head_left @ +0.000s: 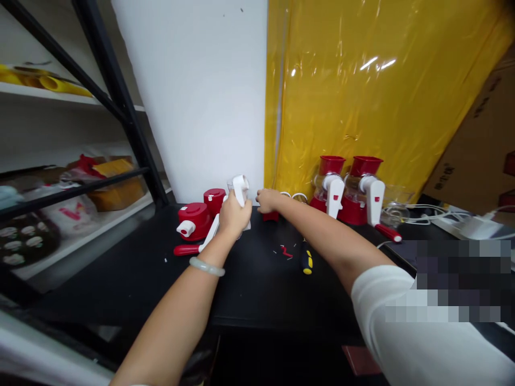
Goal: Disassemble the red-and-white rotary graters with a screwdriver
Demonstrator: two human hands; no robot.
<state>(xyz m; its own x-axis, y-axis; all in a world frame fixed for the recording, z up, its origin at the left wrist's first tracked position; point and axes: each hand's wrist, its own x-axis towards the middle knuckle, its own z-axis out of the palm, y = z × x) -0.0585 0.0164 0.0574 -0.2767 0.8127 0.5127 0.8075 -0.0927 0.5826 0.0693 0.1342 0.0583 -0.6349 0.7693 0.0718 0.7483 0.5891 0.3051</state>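
Observation:
My left hand, with a pale bangle on the wrist, is closed around a white plastic grater part; clear plastic shows behind it. My right hand is curled shut at the back of the black table, just above a small red piece. Whatever its fingers hold is hidden. Left of my left hand are two red grater bases and a white crank with a red handle. In front of my hands lie a yellow-and-black screwdriver and small red bits among tiny metal pieces.
Two red and white rotary graters with cranks stand at the back right, beside white cables and a power strip. Behind the table are a white panel and a yellow plastic curtain. A black-framed shelf borders the left side.

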